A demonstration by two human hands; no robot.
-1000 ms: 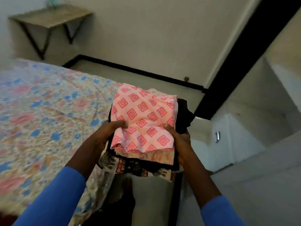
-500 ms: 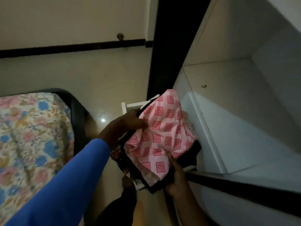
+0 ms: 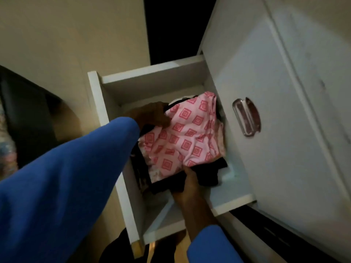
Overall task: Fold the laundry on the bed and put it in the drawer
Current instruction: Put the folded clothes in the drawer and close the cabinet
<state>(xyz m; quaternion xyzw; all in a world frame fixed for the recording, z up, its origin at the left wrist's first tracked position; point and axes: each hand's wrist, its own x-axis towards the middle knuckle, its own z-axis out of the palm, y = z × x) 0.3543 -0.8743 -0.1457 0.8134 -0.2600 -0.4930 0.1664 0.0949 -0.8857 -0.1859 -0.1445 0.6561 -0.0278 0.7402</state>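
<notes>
left hand (image 3: 150, 115) at ten o'clock, right hand (image 3: 190, 188) at six: i clamp both on the clothes stack (image 3: 187, 138) so folds survive the drawer (image 3: 97, 103).

A bedroom: open white drawer (image 3: 96, 103) beside a bed (image 3: 7, 149).

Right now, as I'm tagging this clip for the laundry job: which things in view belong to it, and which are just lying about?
Job: folded clothes stack, with pink patterned cloth on top; open white drawer; left hand and right hand, both holding the stack.
Just there: metal handle; white cabinet front beside the drawer.
</notes>
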